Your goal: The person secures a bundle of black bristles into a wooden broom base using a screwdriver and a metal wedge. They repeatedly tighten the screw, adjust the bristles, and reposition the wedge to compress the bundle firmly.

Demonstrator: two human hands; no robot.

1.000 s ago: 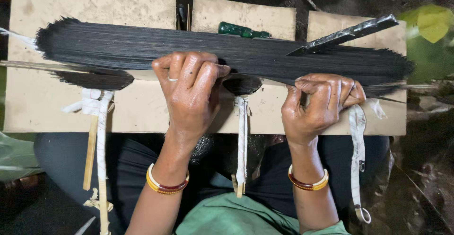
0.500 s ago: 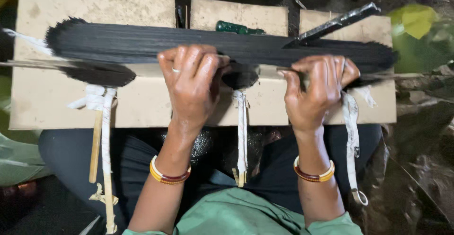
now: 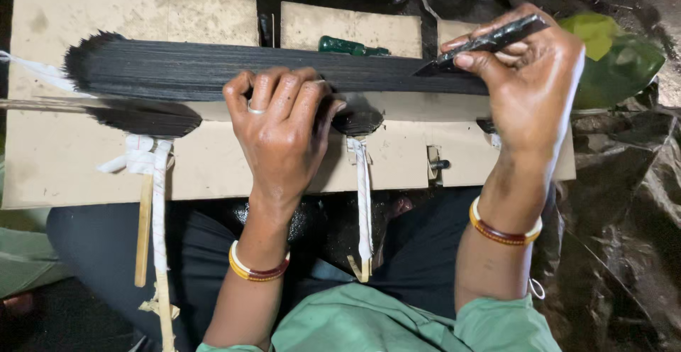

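Note:
A long flat bundle of thin black sticks (image 3: 191,68) lies across a pale wooden board (image 3: 78,160) on my lap. My left hand (image 3: 284,129), with a ring, presses fingers-down on the middle of the bundle. My right hand (image 3: 532,82) is raised at the bundle's right end and grips a dark metal blade (image 3: 489,40), whose tip points down-left onto the sticks. A smaller black fan of sticks (image 3: 145,118) lies below the bundle at left. Another dark tuft (image 3: 358,120) sits beside my left thumb.
White cloth strips (image 3: 363,182) and bamboo slats (image 3: 144,228) hang off the board's near edge. A green-handled tool (image 3: 347,46) lies behind the bundle. A green leaf (image 3: 617,54) is at right, with dark rubble (image 3: 631,203) below it.
My right hand has lifted off the right end of the bundle and taken up the metal blade that lay on the board. My left hand stays pressed on the sticks.

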